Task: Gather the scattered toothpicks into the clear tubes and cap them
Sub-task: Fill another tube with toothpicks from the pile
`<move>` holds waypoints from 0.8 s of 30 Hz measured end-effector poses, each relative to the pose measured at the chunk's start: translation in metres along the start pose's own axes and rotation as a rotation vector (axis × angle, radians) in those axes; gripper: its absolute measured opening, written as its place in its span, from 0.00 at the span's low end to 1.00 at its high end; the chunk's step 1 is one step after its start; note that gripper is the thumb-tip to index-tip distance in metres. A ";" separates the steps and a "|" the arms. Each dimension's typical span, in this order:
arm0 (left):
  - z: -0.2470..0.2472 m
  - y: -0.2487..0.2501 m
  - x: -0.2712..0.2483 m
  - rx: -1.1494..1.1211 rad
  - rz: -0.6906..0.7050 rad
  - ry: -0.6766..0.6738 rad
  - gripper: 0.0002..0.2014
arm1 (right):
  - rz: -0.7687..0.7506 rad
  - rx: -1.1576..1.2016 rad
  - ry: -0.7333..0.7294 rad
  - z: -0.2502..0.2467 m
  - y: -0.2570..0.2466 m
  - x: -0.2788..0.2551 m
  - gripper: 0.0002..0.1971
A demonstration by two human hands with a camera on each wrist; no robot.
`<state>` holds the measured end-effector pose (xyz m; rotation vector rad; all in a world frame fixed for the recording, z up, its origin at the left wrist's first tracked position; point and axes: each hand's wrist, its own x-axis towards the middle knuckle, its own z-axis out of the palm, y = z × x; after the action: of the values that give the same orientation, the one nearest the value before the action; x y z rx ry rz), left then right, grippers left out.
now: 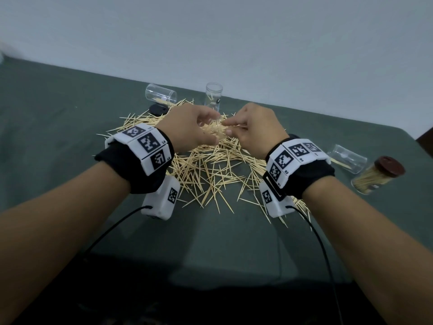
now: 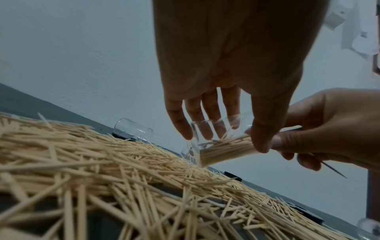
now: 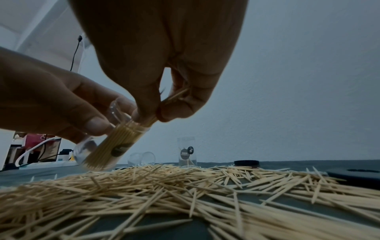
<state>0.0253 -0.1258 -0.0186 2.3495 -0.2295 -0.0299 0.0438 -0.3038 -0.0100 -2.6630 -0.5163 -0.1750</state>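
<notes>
My left hand (image 1: 199,127) grips a clear tube (image 2: 222,144) tilted above the pile, its mouth toward my right hand. The tube (image 3: 107,147) is partly filled with toothpicks. My right hand (image 1: 236,127) pinches a small bunch of toothpicks (image 3: 174,97) between thumb and fingers, right at the tube's mouth. Loose toothpicks (image 1: 210,170) lie scattered in a heap on the green cloth under both hands. One toothpick (image 2: 333,170) sticks out below my right hand's fingers.
An upright clear tube (image 1: 213,95) stands behind the hands, and another (image 1: 161,93) lies on its side at back left beside a black cap (image 1: 157,109). At right lie a clear tube (image 1: 346,158) and a capped, full tube (image 1: 377,178). The green table (image 1: 58,118) meets a wall.
</notes>
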 end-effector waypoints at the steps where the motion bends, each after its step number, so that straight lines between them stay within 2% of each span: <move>1: 0.000 0.000 0.000 0.001 -0.003 0.005 0.33 | -0.002 -0.004 0.001 0.000 0.000 0.000 0.13; 9: 0.000 0.001 -0.001 -0.001 0.023 -0.013 0.31 | 0.021 0.223 0.102 0.008 0.002 0.002 0.09; 17: -0.003 -0.005 0.002 0.013 -0.003 0.043 0.31 | -0.087 0.158 0.077 0.006 0.001 -0.002 0.15; 21: -0.003 -0.006 0.003 0.017 0.006 0.037 0.31 | -0.050 0.136 0.010 0.005 0.001 -0.003 0.17; 24: -0.003 -0.005 0.002 0.042 0.022 0.029 0.32 | -0.028 0.075 -0.009 0.007 0.003 -0.002 0.11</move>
<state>0.0283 -0.1204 -0.0201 2.3869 -0.2435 0.0198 0.0433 -0.3042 -0.0175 -2.5855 -0.5528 -0.1496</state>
